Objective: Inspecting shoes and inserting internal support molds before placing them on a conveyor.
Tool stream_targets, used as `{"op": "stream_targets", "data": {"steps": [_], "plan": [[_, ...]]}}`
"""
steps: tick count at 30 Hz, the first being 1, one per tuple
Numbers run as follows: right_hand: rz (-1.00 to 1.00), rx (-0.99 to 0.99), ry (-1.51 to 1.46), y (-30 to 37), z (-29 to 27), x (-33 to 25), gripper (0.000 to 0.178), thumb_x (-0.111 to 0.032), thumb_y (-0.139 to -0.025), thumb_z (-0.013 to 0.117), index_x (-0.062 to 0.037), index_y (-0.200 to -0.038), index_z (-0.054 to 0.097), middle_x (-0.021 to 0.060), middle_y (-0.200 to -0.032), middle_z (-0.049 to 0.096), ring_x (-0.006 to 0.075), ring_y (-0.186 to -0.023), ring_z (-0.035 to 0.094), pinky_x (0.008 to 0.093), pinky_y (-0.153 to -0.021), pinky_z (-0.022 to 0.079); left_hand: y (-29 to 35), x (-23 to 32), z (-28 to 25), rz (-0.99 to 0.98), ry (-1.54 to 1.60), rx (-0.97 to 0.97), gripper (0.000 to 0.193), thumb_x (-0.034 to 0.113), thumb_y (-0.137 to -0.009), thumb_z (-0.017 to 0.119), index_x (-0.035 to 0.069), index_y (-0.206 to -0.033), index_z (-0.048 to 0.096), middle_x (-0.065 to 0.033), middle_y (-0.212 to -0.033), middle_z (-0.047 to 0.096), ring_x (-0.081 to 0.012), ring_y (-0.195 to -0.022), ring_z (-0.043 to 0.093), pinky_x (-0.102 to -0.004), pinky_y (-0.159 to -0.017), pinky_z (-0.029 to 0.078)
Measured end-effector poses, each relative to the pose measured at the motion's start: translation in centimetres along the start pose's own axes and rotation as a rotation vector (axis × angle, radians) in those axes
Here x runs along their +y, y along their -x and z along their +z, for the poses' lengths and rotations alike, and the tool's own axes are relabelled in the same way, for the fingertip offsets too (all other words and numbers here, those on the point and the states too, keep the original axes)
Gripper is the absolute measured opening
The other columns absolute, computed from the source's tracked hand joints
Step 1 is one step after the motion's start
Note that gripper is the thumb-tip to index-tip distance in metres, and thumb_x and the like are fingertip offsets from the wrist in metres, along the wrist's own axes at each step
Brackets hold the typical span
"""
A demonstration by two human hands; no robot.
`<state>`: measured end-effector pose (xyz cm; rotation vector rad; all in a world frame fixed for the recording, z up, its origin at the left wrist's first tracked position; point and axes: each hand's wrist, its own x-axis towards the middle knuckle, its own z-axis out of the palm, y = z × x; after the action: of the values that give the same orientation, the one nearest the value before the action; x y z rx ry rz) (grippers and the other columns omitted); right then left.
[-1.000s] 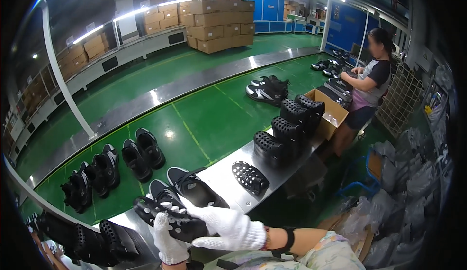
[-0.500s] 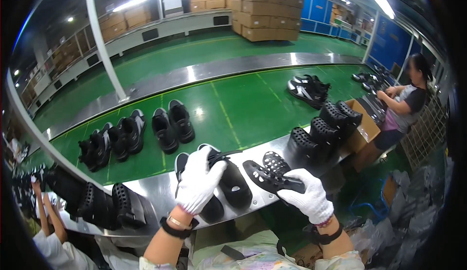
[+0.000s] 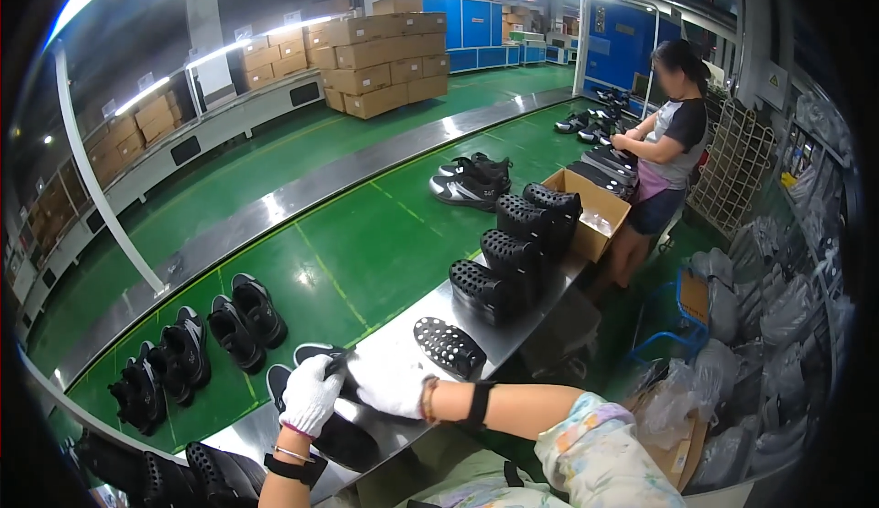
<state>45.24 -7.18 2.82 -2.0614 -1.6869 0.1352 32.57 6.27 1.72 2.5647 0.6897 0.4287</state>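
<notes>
In a white knit glove, my left hand (image 3: pixel 313 396) is closed on the upper part of a black shoe with a grey-white toe, one of a pair of black shoes (image 3: pixel 343 442) at the bench edge. My right hand (image 3: pixel 392 382), also gloved, reaches across beside it, over the shoes. Motion blur and overlap hide its fingers and anything in them. Right of that hand, a black shoe-shaped piece full of holes (image 3: pixel 449 348) lies flat on the metal bench (image 3: pixel 389 332).
Similar perforated pieces stand in tall stacks (image 3: pixel 513 251) at the right, beside an open carton (image 3: pixel 593 201). Black shoe pairs (image 3: pixel 247 323) rest on the green belt (image 3: pixel 307 274). Further right, a person (image 3: pixel 667 132) handles shoes. More perforated stacks (image 3: pixel 220 473) stand at lower left.
My right hand has moved left to the shoes beside my left hand. Of two perforated pieces near it, one still shows on the bench. The view has swung right.
</notes>
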Motion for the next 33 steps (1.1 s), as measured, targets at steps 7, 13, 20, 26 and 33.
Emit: {"op": "stream_targets", "data": {"steps": [7, 13, 20, 26, 33], "plan": [[-0.066, -0.123, -0.165, -0.2, 0.5, 3.0, 0.051, -0.035, -0.080, 0.073, 0.0020, -0.109, 0.056, 0.0241, -0.093, 0.067, 0.0411, -0.088, 0.067, 0.0471, -0.077, 0.053, -0.1, -0.1, -0.2, -0.044, 0.091, 0.001, 0.023, 0.021, -0.089, 0.066, 0.006, -0.105, 0.070, -0.0187, -0.101, 0.069, -0.0390, -0.098, 0.066, -0.0455, -0.086, 0.052], [-0.061, -0.288, -0.214, -3.3, 3.0, 8.1, 0.061, -0.048, -0.072, 0.083, 0.0007, -0.103, 0.063, 0.0234, -0.092, 0.069, 0.0400, -0.087, 0.068, 0.0440, -0.078, 0.054, -0.1, -0.1, 0.4, -0.032, 0.104, 0.031, 0.020, 0.018, -0.087, 0.069, 0.006, -0.103, 0.072, -0.0184, -0.099, 0.070, -0.0381, -0.097, 0.067, -0.0420, -0.085, 0.052], [0.028, -0.111, -0.144, -2.4, 7.0, 5.8, 0.046, -0.034, -0.083, 0.077, 0.0003, -0.112, 0.065, 0.0250, -0.093, 0.070, 0.0403, -0.083, 0.069, 0.0450, -0.074, 0.055, -0.1, -0.1, -0.3, 0.038, 0.291, 0.015, 0.022, 0.010, -0.081, 0.075, 0.005, -0.102, 0.072, -0.0127, -0.097, 0.072, -0.0275, -0.092, 0.069, -0.0347, -0.084, 0.054], [0.105, -0.146, -0.107, 2.8, 0.9, 1.8, 0.049, -0.037, -0.087, 0.071, -0.0008, -0.116, 0.057, 0.0218, -0.096, 0.065, 0.0389, -0.089, 0.065, 0.0487, -0.078, 0.052, 1.2, -1.3, -2.5, -0.300, 0.802, -0.240, 0.035, 0.028, -0.101, 0.053, -0.002, -0.111, 0.071, -0.0081, -0.096, 0.070, -0.0187, -0.087, 0.067, -0.0300, -0.077, 0.055], [-0.396, -0.035, -0.083, 0.0, 1.3, 1.7, 0.026, -0.018, -0.084, 0.066, -0.0130, -0.109, 0.062, 0.0148, -0.091, 0.060, 0.0359, -0.084, 0.064, 0.0471, -0.072, 0.050, 0.4, -2.0, -1.3, -0.307, 0.746, -0.173, 0.032, 0.028, -0.103, 0.054, -0.001, -0.102, 0.069, -0.0087, -0.091, 0.071, -0.0188, -0.083, 0.068, -0.0307, -0.071, 0.056]]}}
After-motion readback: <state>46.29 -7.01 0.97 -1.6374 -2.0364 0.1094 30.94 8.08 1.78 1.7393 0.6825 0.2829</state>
